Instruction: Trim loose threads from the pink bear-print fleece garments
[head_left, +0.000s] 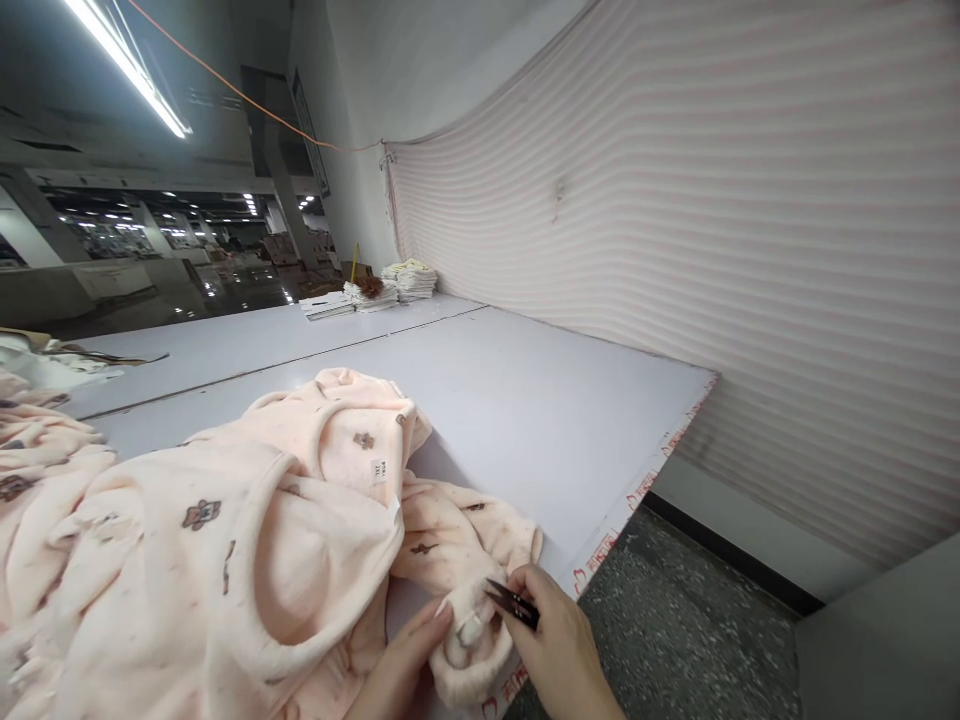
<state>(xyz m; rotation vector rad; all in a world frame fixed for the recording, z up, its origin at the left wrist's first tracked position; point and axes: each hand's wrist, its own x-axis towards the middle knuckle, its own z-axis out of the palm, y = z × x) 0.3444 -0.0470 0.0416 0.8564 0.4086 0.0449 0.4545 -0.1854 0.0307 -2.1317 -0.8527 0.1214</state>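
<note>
A pale pink fleece garment (315, 530) with small brown bear prints lies heaped over the near part of the table. Its wide neckline gapes open, and a small white size label sits on the inner back of another neckline behind it. At the table's front edge, my left hand (409, 650) is closed on a sleeve cuff (472, 680), thumb on top and fingers mostly hidden beneath the fabric. My right hand (555, 630) grips black thread snips (514, 605), whose blades point left against the fabric at the cuff opening.
More printed pink fabric (45, 450) is piled at the left, with white cloth pieces (52, 360) behind it. Stacks of folded white cloth (409, 280) stand at the table's far end. A striped fabric sheet (637, 200) covers the wall along the grey table's (540, 410) right side.
</note>
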